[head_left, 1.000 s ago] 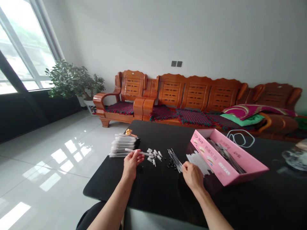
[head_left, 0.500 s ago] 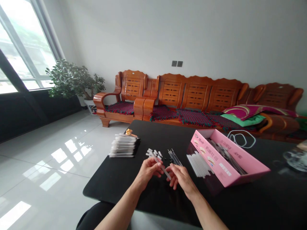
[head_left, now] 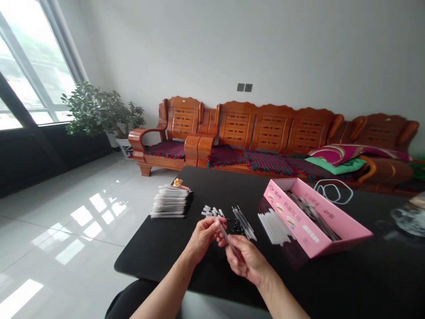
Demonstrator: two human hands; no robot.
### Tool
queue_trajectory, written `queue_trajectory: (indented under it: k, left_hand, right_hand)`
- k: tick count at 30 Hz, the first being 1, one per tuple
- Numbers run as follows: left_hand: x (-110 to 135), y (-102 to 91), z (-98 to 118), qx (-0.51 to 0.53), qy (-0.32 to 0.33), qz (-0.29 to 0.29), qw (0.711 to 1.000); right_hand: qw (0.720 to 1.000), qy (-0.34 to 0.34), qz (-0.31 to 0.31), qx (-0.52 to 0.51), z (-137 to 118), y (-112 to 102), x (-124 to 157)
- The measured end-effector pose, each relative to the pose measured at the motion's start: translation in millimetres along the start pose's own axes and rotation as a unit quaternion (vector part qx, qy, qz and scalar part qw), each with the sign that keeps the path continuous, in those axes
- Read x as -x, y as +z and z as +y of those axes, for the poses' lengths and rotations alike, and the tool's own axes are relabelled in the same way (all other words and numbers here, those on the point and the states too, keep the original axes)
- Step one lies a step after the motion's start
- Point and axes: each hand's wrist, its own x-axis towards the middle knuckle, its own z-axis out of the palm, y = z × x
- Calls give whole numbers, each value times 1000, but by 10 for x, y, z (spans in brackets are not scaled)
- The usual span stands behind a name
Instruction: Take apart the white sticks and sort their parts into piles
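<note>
Over the near part of the table, both hands hold one slim pen (head_left: pixel 229 242), tilted down to the right. My left hand (head_left: pixel 204 235) pinches its upper end between thumb and fingers. My right hand (head_left: pixel 247 260) is wrapped round the lower part, hiding that end. Just beyond the hands lie small white pen caps (head_left: pixel 215 212), little black pieces (head_left: pixel 237 228) and thin dark pen refills (head_left: pixel 243 223). To their right is a row of whitish pen barrels (head_left: pixel 274 227). Capped-looking pens (head_left: pixel 168 202) are stacked on the left.
A pink box (head_left: pixel 290 216) with dark slender sticks inside stands at the right of the black table (head_left: pixel 156 250). Behind it lies a white cable loop (head_left: pixel 335 191). A small tan figurine (head_left: pixel 178 182) sits behind the pen stack. A wooden sofa (head_left: pixel 237 126) lines the wall.
My right hand has closed round the pen's lower part, where its fingers were looser before. The pen's upper end now sits within my left fingertips.
</note>
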Motion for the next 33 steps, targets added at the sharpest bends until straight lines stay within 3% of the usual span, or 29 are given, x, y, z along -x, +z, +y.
queue_trajectory:
  k: [3,6,8,10,12,14,16,18,19,20,21,23,25,27,30,32,33]
  left_hand:
    - [8,13,-2,-1,8,8,1000]
    - [-5,-5,5,-19,27,46,998]
    - [-16,-17,2,-26,34,64,997]
    - [-26,-18,-12,-24,34,73,996]
    - [-33,-8,-33,-15,31,84,996]
    - [-39,8,-56,-6,30,101,994]
    - [-44,21,-74,4,31,118,993]
    - [-50,22,-83,12,35,129,991]
    - [-53,16,-84,14,37,131,991]
    - [-57,6,-82,14,38,129,991]
    - [-60,-7,-78,13,38,123,992]
    - [-64,-36,-72,6,32,101,994]
    - [-63,-53,-73,3,20,74,997]
    - [-55,-45,-84,4,7,52,999]
    - [-53,-18,-98,0,11,46,999]
    - [-74,-44,-81,-3,22,61,998]
    - [-94,-83,-58,4,31,85,996]
  right_hand:
    - [999,10,-11,-35,15,45,5]
    - [1000,13,7,-2,-5,78,13]
    - [997,-4,45,69,-36,98,12]
    - [975,-58,92,195,-72,116,10]
    - [910,-142,135,366,-102,129,11]
    - [803,-210,172,531,-113,141,14]
    - [700,-234,203,644,-100,155,10]
    - [641,-239,220,695,-70,172,-2]
    - [635,-243,225,698,-53,180,-9]
    - [646,-245,229,686,-37,185,-16]
    - [678,-243,229,655,-24,188,-20]
    - [793,-205,203,537,-6,177,-17]
    - [911,-121,141,368,-7,148,2]
    - [970,-37,78,225,-26,116,27]
    - [981,-11,60,186,-74,99,52]
    - [949,-68,96,293,-98,116,58]
    - [911,-110,124,376,-101,127,63]
